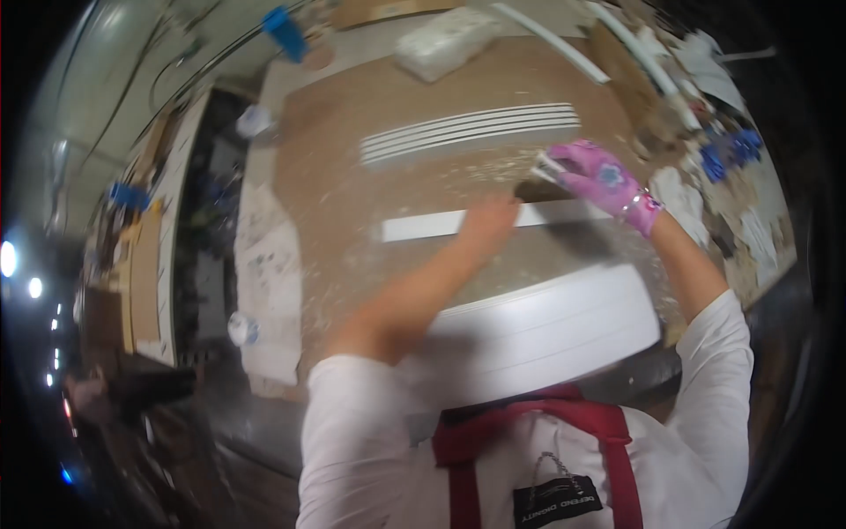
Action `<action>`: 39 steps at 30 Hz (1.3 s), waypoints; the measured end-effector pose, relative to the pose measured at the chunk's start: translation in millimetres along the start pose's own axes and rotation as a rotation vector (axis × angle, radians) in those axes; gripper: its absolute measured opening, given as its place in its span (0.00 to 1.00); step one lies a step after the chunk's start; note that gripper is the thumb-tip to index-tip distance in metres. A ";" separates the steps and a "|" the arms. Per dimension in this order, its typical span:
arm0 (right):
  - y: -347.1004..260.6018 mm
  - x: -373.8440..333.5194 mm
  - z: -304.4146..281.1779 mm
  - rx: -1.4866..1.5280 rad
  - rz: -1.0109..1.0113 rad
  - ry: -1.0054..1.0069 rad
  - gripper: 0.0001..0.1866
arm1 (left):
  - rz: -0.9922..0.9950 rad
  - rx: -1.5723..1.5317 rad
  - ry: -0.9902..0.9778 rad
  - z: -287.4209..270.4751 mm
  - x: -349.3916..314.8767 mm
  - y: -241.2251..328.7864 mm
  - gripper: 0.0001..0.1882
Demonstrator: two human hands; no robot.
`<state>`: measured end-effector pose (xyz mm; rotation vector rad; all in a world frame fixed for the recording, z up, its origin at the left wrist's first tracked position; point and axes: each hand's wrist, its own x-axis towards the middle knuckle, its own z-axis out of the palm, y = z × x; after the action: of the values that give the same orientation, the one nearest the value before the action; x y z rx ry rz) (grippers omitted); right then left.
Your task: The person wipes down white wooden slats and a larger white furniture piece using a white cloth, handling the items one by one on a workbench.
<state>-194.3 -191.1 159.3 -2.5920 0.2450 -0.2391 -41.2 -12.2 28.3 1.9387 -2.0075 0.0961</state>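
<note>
My brown table (330, 185) carries a wide white panel (555, 322) near me and a row of white strips (471, 132) farther off. Between them lies the single strip (423, 227). My right hand (604, 181), gloved, grips a small blurred tool (552, 167) over it; my bare left hand (487, 225) rests on it, pressing or pinching, I can't tell. I'd judge I'm cleaning its edge; next calls for a steady left hand.
</note>
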 end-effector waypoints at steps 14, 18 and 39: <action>-147.3 189.7 190.1 -0.366 -0.611 -0.386 0.10 | -0.334 -1.057 -0.077 -4.6 -6.4 12.6 0.18; -162.2 203.9 150.6 -0.378 -0.184 -0.422 0.17 | -0.278 -1.117 0.263 45.6 5.5 -23.9 0.18; -161.7 191.3 180.8 -0.418 -0.517 -0.406 0.12 | -0.239 -0.179 0.039 -7.6 4.3 -17.1 0.16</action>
<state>50.6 -8.6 112.5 -2.9958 -0.5853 0.1854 -23.0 -15.1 33.4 2.0263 -1.6826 -0.1008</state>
